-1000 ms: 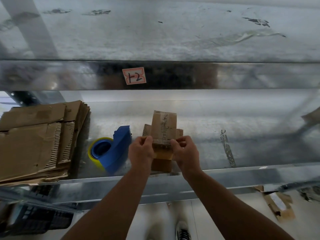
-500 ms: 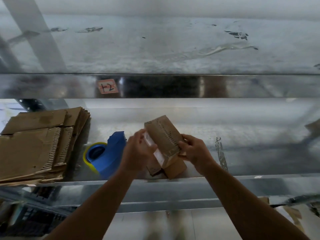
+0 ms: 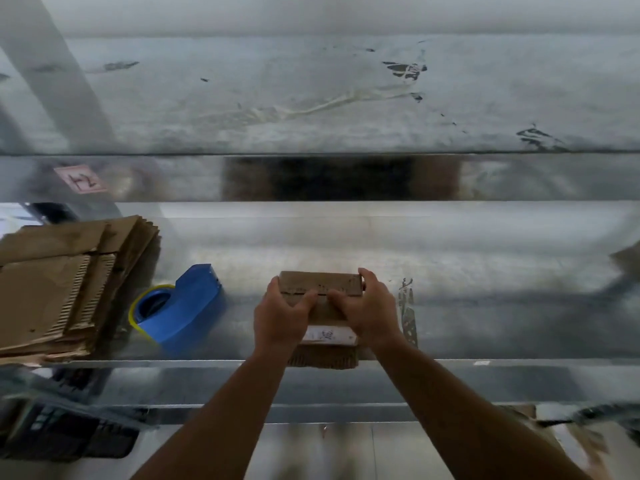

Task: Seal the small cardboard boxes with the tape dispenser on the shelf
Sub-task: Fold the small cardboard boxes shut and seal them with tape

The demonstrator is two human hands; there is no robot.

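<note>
Galvanised steel shelving fills the view, and the work takes place on the lower shelf (image 3: 467, 306), close to its front edge.

1. Hands. The left hand (image 3: 280, 317) and the right hand (image 3: 370, 313) each grasp one end of the small cardboard box (image 3: 322, 282). The fingers wrap around its end faces and the thumbs press down on its top, near the middle.
2. Box. It rests on the shelf with its long axis running left to right, parallel to the front edge. A white label (image 3: 329, 336) and a corrugated edge show below the hands. Whether these belong to the same box or to a second one underneath cannot be told.
3. Tape dispenser (image 3: 183, 306). The blue unit with a yellow-rimmed roll stands on the same shelf, to the left of the box, near the left hand but apart from it. No hand touches it.
4. Beyond it, a stack of flattened cardboard (image 3: 62, 285) lies at the far left.

Judgement: the flaps appear to be held closed and no tape is applied yet. The left hand is the nearer one to the dispenser, so the right hand would have to keep the top pressed shut alone. A tape run would probably follow the box's left-to-right axis.
</note>
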